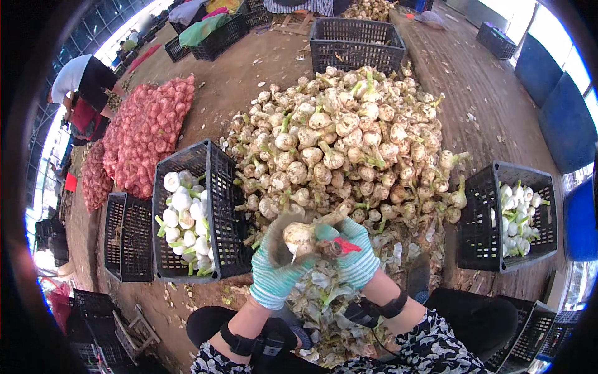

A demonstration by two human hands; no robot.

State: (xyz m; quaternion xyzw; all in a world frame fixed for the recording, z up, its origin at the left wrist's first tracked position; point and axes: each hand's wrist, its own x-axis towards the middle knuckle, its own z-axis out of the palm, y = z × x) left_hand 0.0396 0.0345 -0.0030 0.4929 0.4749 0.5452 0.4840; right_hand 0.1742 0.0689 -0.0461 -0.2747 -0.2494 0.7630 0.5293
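My left hand, in a white and teal striped glove with a dirt-darkened palm, is closed around a garlic bulb. The bulb's stem points up and to the right, towards my other hand. My right hand, gloved alike, is closed on a small red tool; its working end is hidden by the fingers and the bulb. Just beyond both hands rises a large heap of untrimmed, soil-stained garlic. Peelings and cut leaves lie below my hands, between my legs.
To the left, a black crate holds cleaner white garlic bulbs; another such crate stands right. Behind the heap is a black crate. Red mesh sacks of garlic lie far left, near a bending person.
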